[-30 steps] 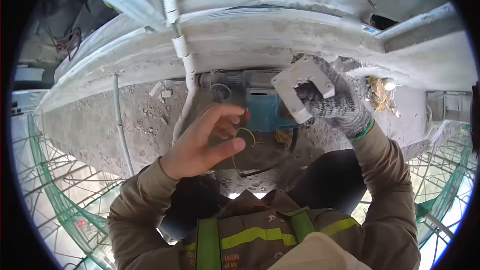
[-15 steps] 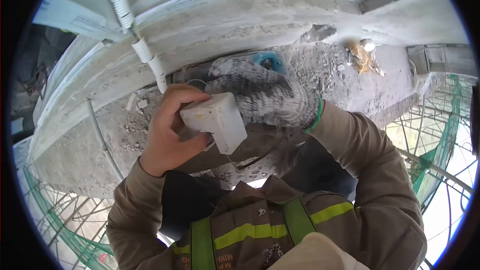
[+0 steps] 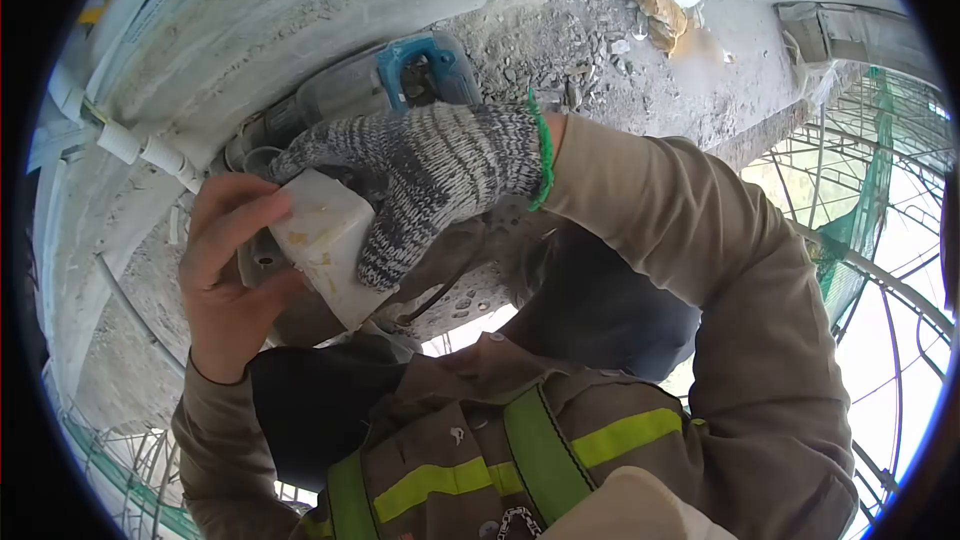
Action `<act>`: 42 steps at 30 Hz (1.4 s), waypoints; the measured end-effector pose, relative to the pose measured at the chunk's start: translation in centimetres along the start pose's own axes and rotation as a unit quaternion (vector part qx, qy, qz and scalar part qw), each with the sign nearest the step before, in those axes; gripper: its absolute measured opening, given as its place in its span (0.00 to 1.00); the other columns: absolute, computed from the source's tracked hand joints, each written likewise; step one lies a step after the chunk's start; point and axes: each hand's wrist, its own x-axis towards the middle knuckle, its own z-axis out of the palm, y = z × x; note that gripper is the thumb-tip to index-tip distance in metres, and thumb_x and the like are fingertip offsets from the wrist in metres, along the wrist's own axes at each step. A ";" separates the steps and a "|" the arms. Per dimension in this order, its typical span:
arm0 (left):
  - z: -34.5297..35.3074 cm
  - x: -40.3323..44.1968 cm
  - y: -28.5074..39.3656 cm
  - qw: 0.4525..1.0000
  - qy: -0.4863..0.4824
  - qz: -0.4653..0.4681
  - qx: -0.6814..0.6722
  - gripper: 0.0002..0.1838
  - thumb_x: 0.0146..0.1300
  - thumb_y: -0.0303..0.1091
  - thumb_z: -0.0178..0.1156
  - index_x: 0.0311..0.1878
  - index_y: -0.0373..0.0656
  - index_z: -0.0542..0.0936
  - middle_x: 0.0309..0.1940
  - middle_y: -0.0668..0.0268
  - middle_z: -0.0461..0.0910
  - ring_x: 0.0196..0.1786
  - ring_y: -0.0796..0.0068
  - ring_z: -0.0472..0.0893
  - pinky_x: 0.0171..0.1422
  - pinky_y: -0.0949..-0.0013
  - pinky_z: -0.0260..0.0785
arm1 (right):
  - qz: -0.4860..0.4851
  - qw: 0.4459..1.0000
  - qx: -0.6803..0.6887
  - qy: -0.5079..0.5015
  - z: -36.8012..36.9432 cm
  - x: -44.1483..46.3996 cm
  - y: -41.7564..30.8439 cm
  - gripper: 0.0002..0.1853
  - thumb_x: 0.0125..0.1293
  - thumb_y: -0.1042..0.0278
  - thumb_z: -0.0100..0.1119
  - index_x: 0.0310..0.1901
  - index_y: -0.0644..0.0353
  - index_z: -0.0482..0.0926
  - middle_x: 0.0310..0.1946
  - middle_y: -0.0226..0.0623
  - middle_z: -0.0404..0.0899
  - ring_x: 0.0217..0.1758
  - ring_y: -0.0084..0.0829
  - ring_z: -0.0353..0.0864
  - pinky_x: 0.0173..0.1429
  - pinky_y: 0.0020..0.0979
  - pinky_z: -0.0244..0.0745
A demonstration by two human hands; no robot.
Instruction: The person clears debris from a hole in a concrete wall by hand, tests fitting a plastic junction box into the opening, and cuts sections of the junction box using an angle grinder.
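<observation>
A white square plastic box (image 3: 325, 240), with yellowish smears on its surface, is held between both hands in front of my body. My bare left hand (image 3: 225, 270) grips it from the left, fingertips over its upper corner and thumb at the lower side. From the right, my right hand (image 3: 430, 160), in a grey-and-white knit glove with a green cuff, clasps the box. Its thumb presses the right edge while the other fingers reach along the far side, partly hidden. Just beyond the glove lies a clear container with a blue handled top (image 3: 455, 65).
White corrugated conduit (image 3: 165, 160) runs along the concrete wall at the left. A thin pipe (image 3: 140, 310) rises from the rubble-strewn ledge (image 3: 540, 40). Crumpled brown wrapping (image 3: 660, 15) lies at the far right. Green netting (image 3: 865, 210) and scaffolding stand beyond the ledge's right edge.
The view has swung, and the box and both hands appear farther left. The box has turned in my grip, showing a broad face, and the gloved thumb now rests at its right edge.
</observation>
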 end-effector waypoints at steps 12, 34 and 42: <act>-0.6 -4.0 0.6 0.968 -0.175 -0.160 0.082 0.38 0.40 0.31 0.82 0.59 0.41 0.80 0.50 0.59 0.76 0.53 0.60 0.80 0.57 0.61 0.72 | 0.157 0.902 -0.010 0.402 -14.7 -14.4 9.0 0.42 0.59 0.65 0.78 0.73 0.55 0.64 0.64 0.43 0.76 0.65 0.39 0.79 0.66 0.46 0.80; -1.3 -6.5 -2.7 0.926 -0.221 -0.293 0.087 0.36 0.43 0.33 0.78 0.61 0.42 0.79 0.49 0.61 0.78 0.49 0.65 0.78 0.53 0.62 0.71 | 0.089 0.749 -0.168 0.634 -13.2 -8.4 12.8 0.32 0.55 0.70 0.78 0.58 0.62 0.71 0.48 0.39 0.81 0.51 0.32 0.82 0.56 0.32 0.79; -2.0 -6.5 -5.7 0.930 -0.250 -0.260 0.076 0.30 0.45 0.24 0.76 0.56 0.42 0.81 0.47 0.61 0.81 0.44 0.68 0.79 0.48 0.65 0.75 | 0.120 0.760 -0.113 0.629 -13.6 -9.0 12.0 0.32 0.57 0.69 0.77 0.60 0.64 0.70 0.48 0.40 0.83 0.52 0.32 0.82 0.57 0.34 0.80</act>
